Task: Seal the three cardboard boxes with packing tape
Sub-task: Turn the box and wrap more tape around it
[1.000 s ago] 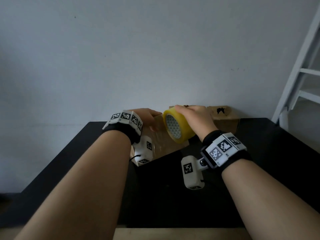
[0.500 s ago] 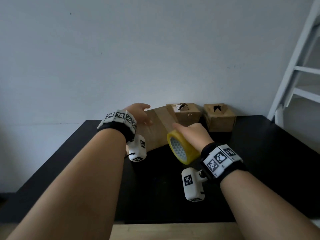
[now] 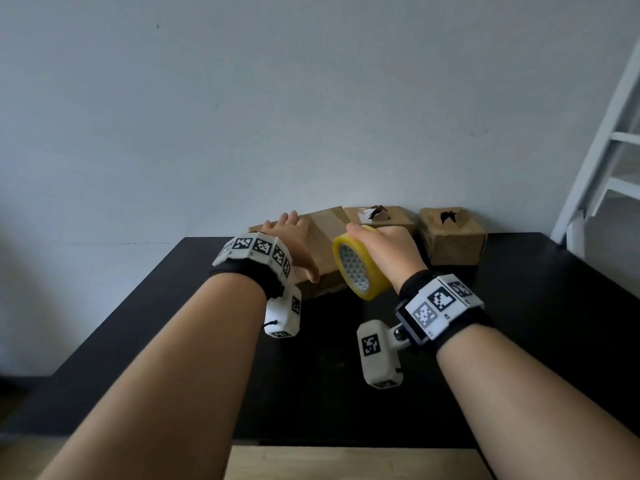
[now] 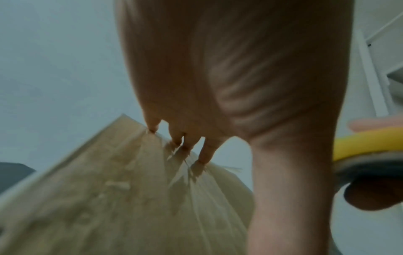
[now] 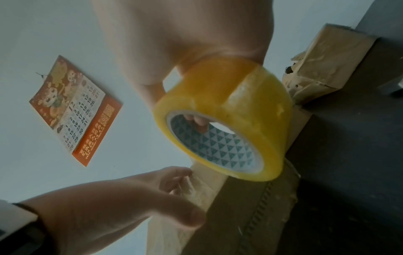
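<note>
At the black worktop's (image 3: 519,323) far edge, we are pressing our flat left hand (image 3: 294,244) on the large brown cardboard box (image 3: 323,233) while our right hand (image 3: 388,251) is gripping the yellow packing tape roll (image 3: 360,268).

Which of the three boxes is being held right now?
The leftmost box, the large one: the left hand lies on it. The two small boxes by the wall stand untouched.

We are reaching both bare forearms up from the lower corners of the head view toward the frame's centre, each wrist wearing a black band with checkered markers. Our left hand (image 3: 294,242) is lying palm-down with straight, slightly spread fingers (image 4: 206,151), thumb stretched toward the lower right. Our right hand (image 3: 388,251) is curling its fingers over the top of a roll, with fingertips inside its core.
</note>
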### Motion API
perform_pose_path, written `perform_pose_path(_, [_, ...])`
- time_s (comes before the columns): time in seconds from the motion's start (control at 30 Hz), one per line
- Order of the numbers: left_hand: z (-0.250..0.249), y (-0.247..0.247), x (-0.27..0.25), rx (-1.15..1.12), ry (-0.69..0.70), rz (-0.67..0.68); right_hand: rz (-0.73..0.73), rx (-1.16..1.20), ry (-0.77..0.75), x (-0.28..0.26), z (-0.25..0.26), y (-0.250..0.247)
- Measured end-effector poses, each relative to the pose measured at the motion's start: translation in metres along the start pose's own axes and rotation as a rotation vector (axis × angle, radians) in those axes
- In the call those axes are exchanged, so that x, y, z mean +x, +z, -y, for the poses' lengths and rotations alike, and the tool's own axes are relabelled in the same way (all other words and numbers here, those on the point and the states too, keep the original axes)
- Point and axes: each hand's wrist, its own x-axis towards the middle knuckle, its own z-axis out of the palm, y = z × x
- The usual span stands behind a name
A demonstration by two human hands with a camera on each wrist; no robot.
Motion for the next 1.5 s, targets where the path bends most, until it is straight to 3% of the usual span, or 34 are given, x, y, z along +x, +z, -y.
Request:
perform_pose_path(0.13, [0.002,0.006,0.004,0.016,0.007,-0.024,-0.042,0.011,0.025,0.000,-0.004,-0.003])
perform_pose_path(0.37, [0.005,0.005,0.012,0.005,-0.022,-0.003,0.057,-0.249,0.110,0.001,-0.031,0.005])
perform_pose_path(0.67, [0.012,0.030,0.029,0.028,-0.084,0.031,0.036,-0.292,0.153,0.014,-0.042,0.024])
perform_pose_path(0.83, [0.022,0.033,0.039,-0.097,-0.114,0.051,0.026,-0.330,0.145,0.025,-0.040,0.031])
perform_pose_path(1.0, [0.023,0.026,0.041,-0.110,-0.111,0.045,0.050,-0.264,0.162,0.029,-0.046,0.031])
perform_pose_path(1.5, [0.019,-0.022,0.026,-0.341,-0.142,0.287,-0.055,-0.090,-0.014,0.023,0.000,-0.005])
